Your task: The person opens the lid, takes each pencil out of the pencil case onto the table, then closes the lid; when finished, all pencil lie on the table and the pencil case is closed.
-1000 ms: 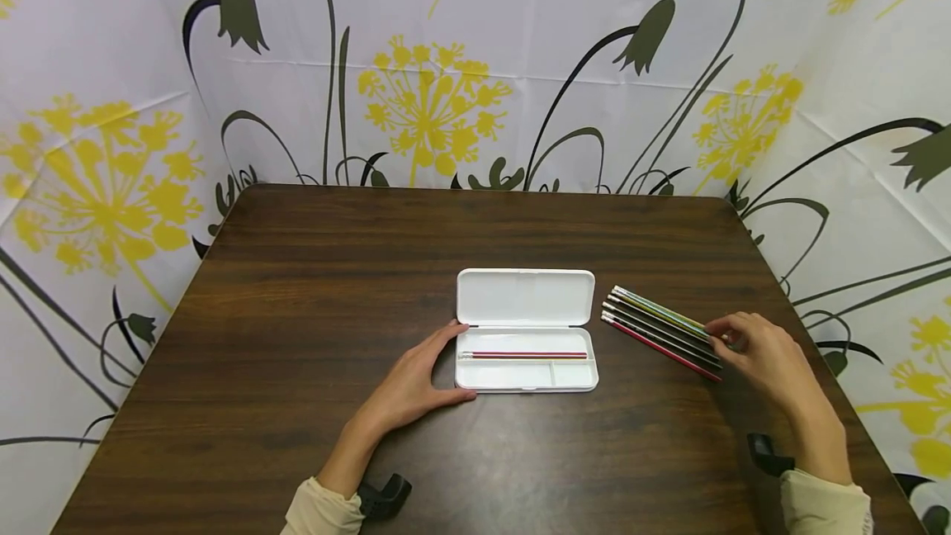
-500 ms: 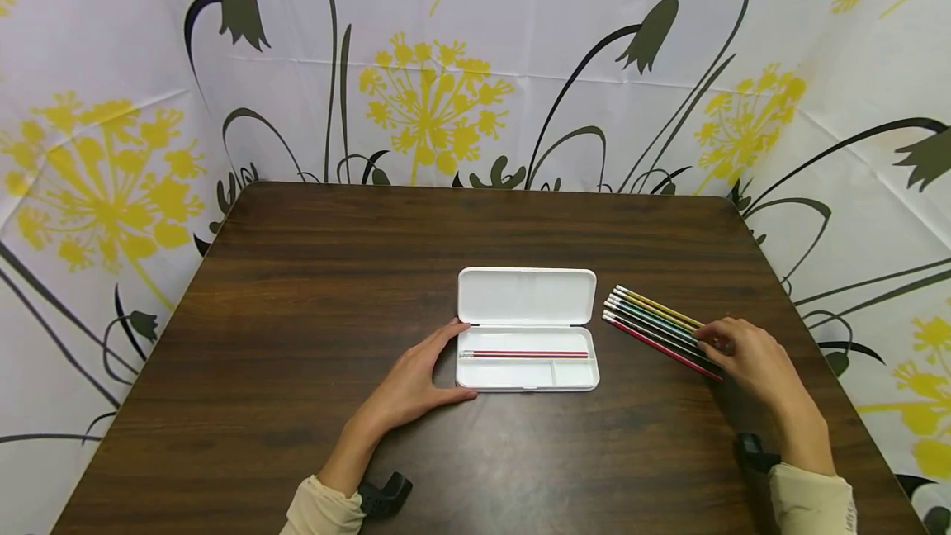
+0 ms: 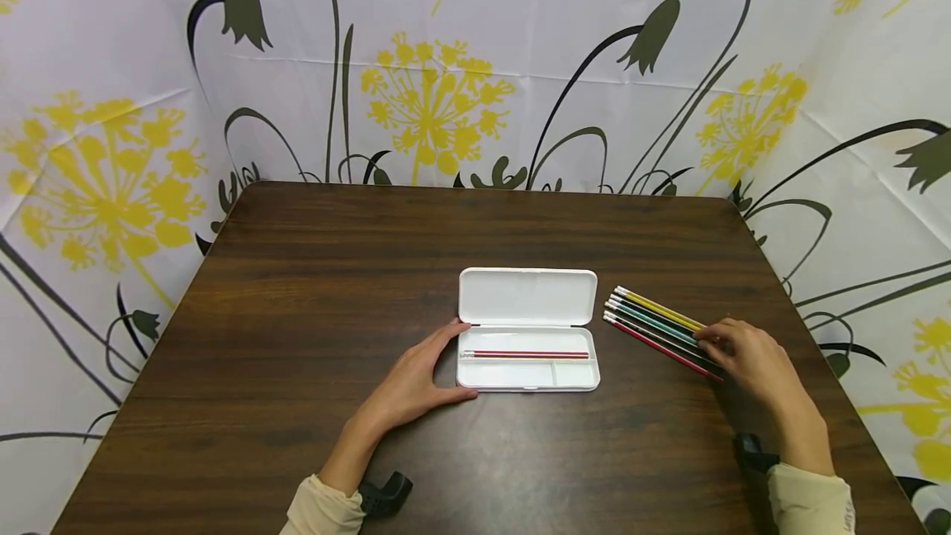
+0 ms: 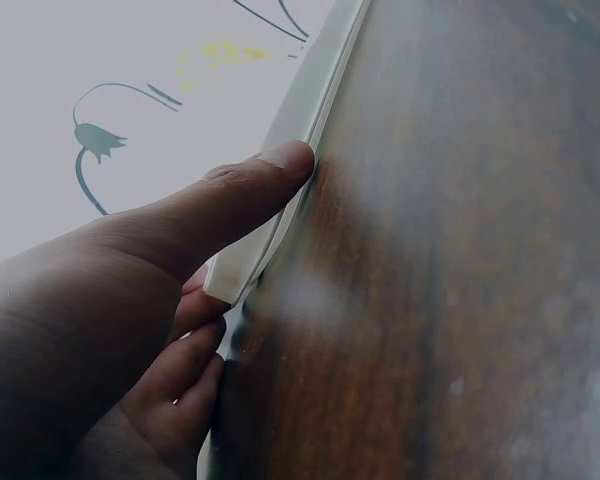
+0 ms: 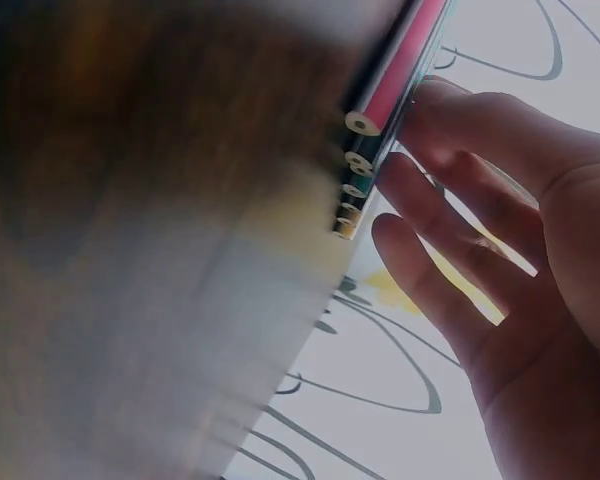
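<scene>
An open white pencil case (image 3: 527, 297) lies on the table, its lid folded back. Inside it, a red-striped pencil (image 3: 527, 354) lies lengthwise in the rear compartment. My left hand (image 3: 412, 374) grips the case's left end, thumb at the front edge and fingers at the back; the left wrist view shows the thumb on the case's side. To the right, several pencils (image 3: 654, 329) lie slanted side by side, white erasers toward the case. My right hand (image 3: 754, 353) is at their near right ends, thumb and forefinger pinching a green pencil (image 3: 642, 316); the fingertips partly hide it.
The dark wooden table (image 3: 327, 254) has its right edge close beyond my right hand. A flowered cloth (image 3: 565, 40) hangs behind and at both sides. Black wrist mounts (image 3: 385, 495) are on both wrists.
My right hand has moved slightly left along the pencils, and the green pencil now lies among the others, below the yellow one. My left hand and the case have stayed put.
</scene>
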A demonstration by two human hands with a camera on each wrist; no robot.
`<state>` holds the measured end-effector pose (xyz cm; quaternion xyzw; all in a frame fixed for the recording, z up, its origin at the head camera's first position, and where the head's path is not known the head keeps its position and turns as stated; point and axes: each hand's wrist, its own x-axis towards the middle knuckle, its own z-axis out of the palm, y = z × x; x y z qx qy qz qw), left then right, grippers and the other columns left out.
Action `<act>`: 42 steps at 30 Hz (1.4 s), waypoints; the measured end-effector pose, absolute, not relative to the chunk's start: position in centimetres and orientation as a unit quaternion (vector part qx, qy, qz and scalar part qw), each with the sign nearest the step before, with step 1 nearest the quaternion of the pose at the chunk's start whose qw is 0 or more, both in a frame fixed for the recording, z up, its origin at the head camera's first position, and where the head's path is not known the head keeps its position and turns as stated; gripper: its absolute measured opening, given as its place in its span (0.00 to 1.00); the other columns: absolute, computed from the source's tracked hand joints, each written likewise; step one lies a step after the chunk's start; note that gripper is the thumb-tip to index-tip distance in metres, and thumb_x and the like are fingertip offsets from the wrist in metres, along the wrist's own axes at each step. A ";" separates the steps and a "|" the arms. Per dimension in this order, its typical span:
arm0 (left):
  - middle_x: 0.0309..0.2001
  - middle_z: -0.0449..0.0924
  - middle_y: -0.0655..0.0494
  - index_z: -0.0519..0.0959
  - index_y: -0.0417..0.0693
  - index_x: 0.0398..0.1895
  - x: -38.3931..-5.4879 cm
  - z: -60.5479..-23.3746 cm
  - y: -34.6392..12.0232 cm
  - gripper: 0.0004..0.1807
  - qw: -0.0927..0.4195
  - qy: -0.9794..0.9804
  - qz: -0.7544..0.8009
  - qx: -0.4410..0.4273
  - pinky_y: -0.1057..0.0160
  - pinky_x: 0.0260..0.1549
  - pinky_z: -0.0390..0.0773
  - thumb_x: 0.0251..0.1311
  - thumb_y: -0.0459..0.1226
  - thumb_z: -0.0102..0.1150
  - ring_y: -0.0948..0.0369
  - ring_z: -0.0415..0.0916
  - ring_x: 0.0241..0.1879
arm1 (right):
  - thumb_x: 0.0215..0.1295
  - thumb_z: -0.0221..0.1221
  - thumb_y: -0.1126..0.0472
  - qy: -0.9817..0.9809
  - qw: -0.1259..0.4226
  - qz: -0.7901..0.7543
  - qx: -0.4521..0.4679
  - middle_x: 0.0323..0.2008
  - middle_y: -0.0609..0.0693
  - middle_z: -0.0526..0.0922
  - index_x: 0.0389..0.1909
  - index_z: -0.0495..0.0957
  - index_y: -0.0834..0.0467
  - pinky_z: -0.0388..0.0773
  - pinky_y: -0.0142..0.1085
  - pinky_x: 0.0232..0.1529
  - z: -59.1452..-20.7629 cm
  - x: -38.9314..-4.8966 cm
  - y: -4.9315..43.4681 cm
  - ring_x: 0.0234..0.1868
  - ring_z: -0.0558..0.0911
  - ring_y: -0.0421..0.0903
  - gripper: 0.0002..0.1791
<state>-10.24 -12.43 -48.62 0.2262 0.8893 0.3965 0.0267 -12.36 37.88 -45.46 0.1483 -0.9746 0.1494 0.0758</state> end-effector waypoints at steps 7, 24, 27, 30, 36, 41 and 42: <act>0.73 0.59 0.52 0.62 0.52 0.74 -10.1 -48.6 -12.3 0.52 0.031 0.891 0.392 0.226 0.48 0.62 0.64 0.46 0.54 0.76 0.55 0.59 0.69 | 0.55 0.70 0.66 -0.970 0.093 0.155 0.163 0.36 0.50 0.84 0.38 0.86 0.56 0.76 0.53 0.32 -44.6 -12.4 36.1 0.34 0.81 0.50 0.09; 0.73 0.58 0.53 0.62 0.54 0.73 -10.2 -48.7 -12.5 0.51 0.025 0.890 0.395 0.226 0.48 0.62 0.64 0.45 0.53 0.77 0.56 0.59 0.70 | 0.56 0.71 0.60 -0.910 0.099 0.189 0.355 0.35 0.41 0.81 0.37 0.87 0.50 0.76 0.36 0.33 -44.7 -13.6 21.2 0.34 0.79 0.40 0.08; 0.73 0.59 0.52 0.62 0.54 0.73 -10.2 -48.7 -12.5 0.51 0.023 0.889 0.395 0.229 0.48 0.62 0.64 0.45 0.53 0.77 0.56 0.59 0.70 | 0.57 0.71 0.60 -0.905 0.089 0.195 0.367 0.35 0.41 0.81 0.37 0.86 0.49 0.76 0.35 0.32 -45.0 -13.5 19.9 0.34 0.78 0.40 0.07; 0.73 0.59 0.52 0.62 0.53 0.73 -10.2 -48.7 -12.4 0.51 0.022 0.889 0.395 0.230 0.48 0.62 0.64 0.45 0.53 0.77 0.56 0.59 0.69 | 0.57 0.71 0.60 -0.903 0.093 0.199 0.370 0.34 0.41 0.81 0.37 0.86 0.49 0.75 0.34 0.30 -45.2 -13.4 19.6 0.33 0.78 0.39 0.07; 0.73 0.59 0.53 0.62 0.53 0.73 -10.2 -48.8 -12.4 0.51 0.025 0.891 0.392 0.229 0.49 0.62 0.64 0.45 0.54 0.76 0.56 0.59 0.69 | 0.57 0.71 0.57 -0.911 0.067 0.197 0.357 0.34 0.42 0.81 0.38 0.87 0.49 0.74 0.34 0.30 -45.2 -13.4 19.8 0.31 0.78 0.40 0.08; 0.73 0.58 0.54 0.62 0.54 0.73 -10.2 -48.7 -12.4 0.51 0.027 0.891 0.393 0.227 0.48 0.62 0.64 0.45 0.54 0.76 0.56 0.59 0.69 | 0.60 0.69 0.58 -0.916 0.028 0.199 0.348 0.37 0.41 0.82 0.41 0.86 0.48 0.75 0.34 0.33 -45.3 -13.5 19.9 0.34 0.78 0.39 0.08; 0.73 0.58 0.54 0.62 0.54 0.73 -10.2 -48.7 -12.4 0.51 0.028 0.890 0.394 0.227 0.48 0.62 0.64 0.45 0.54 0.76 0.56 0.59 0.70 | 0.61 0.68 0.58 -0.916 0.023 0.199 0.349 0.37 0.41 0.82 0.42 0.86 0.49 0.75 0.35 0.34 -45.3 -13.5 20.0 0.34 0.78 0.39 0.08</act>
